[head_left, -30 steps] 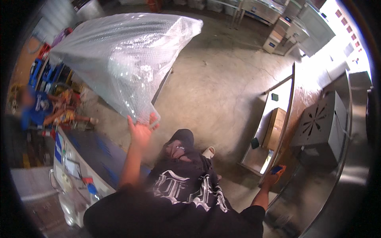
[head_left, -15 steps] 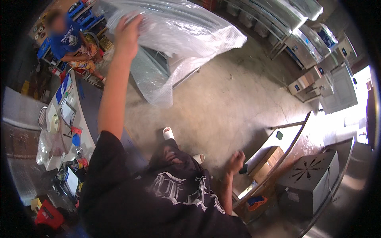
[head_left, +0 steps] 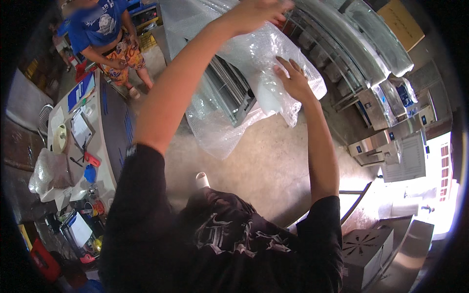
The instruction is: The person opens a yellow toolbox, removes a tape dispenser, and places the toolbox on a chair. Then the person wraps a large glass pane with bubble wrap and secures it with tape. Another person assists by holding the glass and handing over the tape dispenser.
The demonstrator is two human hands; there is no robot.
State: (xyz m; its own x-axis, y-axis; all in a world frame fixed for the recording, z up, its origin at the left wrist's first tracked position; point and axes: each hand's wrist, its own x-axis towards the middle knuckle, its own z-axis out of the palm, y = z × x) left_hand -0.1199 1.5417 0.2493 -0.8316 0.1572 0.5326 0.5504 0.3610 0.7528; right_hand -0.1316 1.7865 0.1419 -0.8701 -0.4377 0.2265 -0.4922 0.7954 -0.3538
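A large sheet of clear bubble wrap (head_left: 215, 132) drapes over a long metal frame (head_left: 227, 90) with parallel grey bars. Part of the frame shows uncovered between the wrap's folds. My left hand (head_left: 256, 15) reaches across above the wrap at the top edge, its fingers stretched out to the right and partly cut off. Against the wrap's bunched right end rests my right hand (head_left: 295, 82), fingers spread. Beneath that hand, a whitish rounded bulge of the wrap hangs past the frame's near corner.
At the left, a person in a blue shirt (head_left: 105, 24) stands beside a curved table (head_left: 105, 141) holding a clipboard (head_left: 82, 129) and tape roll (head_left: 59, 138). Wrapped metal units on a rack (head_left: 342, 49) line the right. A grey metal box (head_left: 369, 244) sits lower right.
My right hand has risen from the lower right onto the bubble wrap. My left hand has swung rightward over it. More of the frame's bars show, and the person in blue now stands.
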